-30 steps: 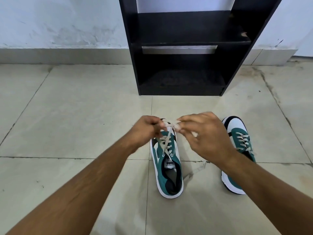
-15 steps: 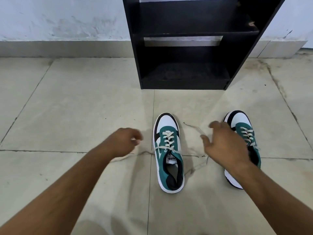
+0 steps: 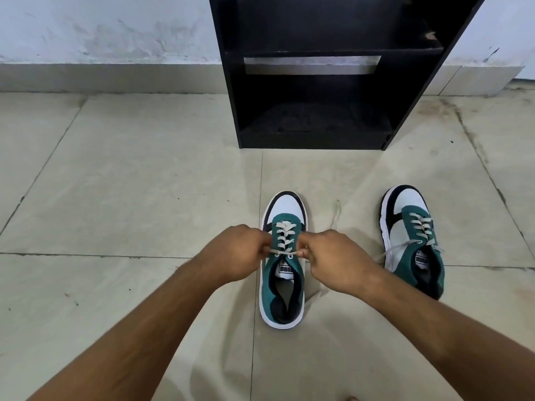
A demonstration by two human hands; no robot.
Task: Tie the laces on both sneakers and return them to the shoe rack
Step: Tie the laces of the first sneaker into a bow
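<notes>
Teal, white and black suede-look sneaker with a white sole [image 3: 282,273] sits toe-away on the beige tiled floor [image 3: 130,183], centre frame, just in front of the black wooden shoe rack [image 3: 314,82]. Its cream flat laces [image 3: 285,237] are crossed up the tongue, top run pulled taut sideways between both hands. Left hand [image 3: 236,253] at the sneaker's left edge, fingers closed, pinching the lace end. Right hand [image 3: 335,260] at the right edge, fingers closed on the other end, which trails out across the floor toward the rack. No knot or bow visible. Second matching teal and white sneaker [image 3: 412,241] stands to the right, apart from the first, toe-away too, its cream laces [image 3: 421,227] loose, one end lying over its left side. Rack shelves hold no shoes; white scuffed wall [image 3: 101,30] behind it.
</notes>
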